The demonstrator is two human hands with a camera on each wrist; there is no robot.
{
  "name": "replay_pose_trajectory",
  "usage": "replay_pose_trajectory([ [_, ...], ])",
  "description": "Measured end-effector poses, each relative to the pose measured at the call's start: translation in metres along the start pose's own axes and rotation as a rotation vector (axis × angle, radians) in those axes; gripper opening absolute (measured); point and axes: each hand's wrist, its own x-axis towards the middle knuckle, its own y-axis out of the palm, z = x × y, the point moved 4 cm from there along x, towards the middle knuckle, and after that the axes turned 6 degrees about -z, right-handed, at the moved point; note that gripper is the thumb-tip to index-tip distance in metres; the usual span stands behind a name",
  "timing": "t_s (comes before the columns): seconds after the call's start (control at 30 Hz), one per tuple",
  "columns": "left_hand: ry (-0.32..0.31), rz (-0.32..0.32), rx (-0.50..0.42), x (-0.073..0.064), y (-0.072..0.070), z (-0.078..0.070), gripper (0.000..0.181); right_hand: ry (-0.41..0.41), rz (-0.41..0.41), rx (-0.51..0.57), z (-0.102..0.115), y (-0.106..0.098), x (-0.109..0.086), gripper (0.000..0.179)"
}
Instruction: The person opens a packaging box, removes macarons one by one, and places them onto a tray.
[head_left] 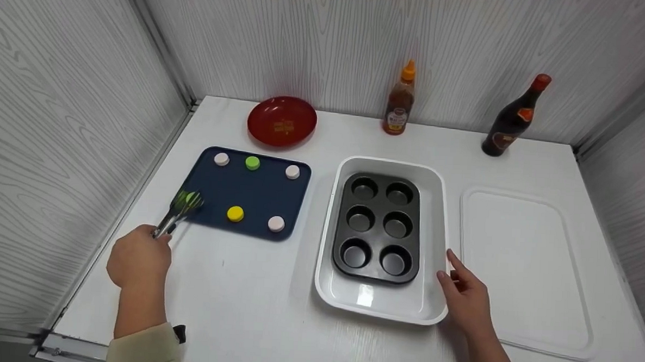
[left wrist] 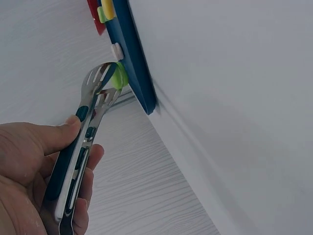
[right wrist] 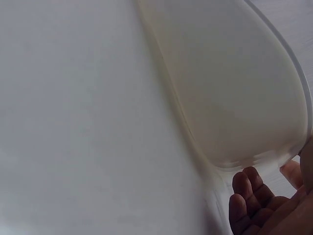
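Note:
My left hand point(head_left: 142, 257) grips a pair of metal tongs point(left wrist: 73, 161) with slotted heads and dark green inlays. The tongs' heads stand around a light green disc point(left wrist: 119, 76) at the near left corner of a dark blue tray point(head_left: 235, 191). Also on the tray are a second green disc point(head_left: 252, 162), a yellow disc point(head_left: 235, 213) and several pale pink discs point(head_left: 276, 223). My right hand point(head_left: 467, 296) holds the right rim of a white rectangular tub point(head_left: 379, 308), thumb over the rim, other fingers outside. Inside the tub lies a black muffin pan point(head_left: 377, 227) with several cups.
Behind the blue tray sits a red plate point(head_left: 282, 122). A sauce bottle point(head_left: 399, 100) with an orange cap and a dark red-capped bottle point(head_left: 516, 116) stand along the back wall. A flat white lid point(head_left: 525, 271) lies right of the tub. Panels enclose the table's left, back and right.

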Motion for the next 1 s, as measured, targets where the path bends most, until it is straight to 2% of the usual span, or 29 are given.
replay_pose_trajectory([
  [0.2,-0.012,0.02,0.003,0.0,0.004,0.003,0.045,0.01,0.002,0.008,0.001,0.0,-0.001,0.053],
  [0.47,0.019,0.022,0.027,0.002,0.008,0.001,0.049,-0.02,-0.012,0.026,-0.001,0.001,0.0,0.052],
  [0.73,-0.015,0.043,-0.105,-0.001,0.016,0.01,0.056,-0.02,-0.019,0.027,0.001,0.0,0.001,0.052],
  [1.0,-0.072,0.066,-0.166,-0.003,0.03,0.018,0.06,-0.008,-0.003,0.022,-0.001,0.001,0.0,0.052],
])
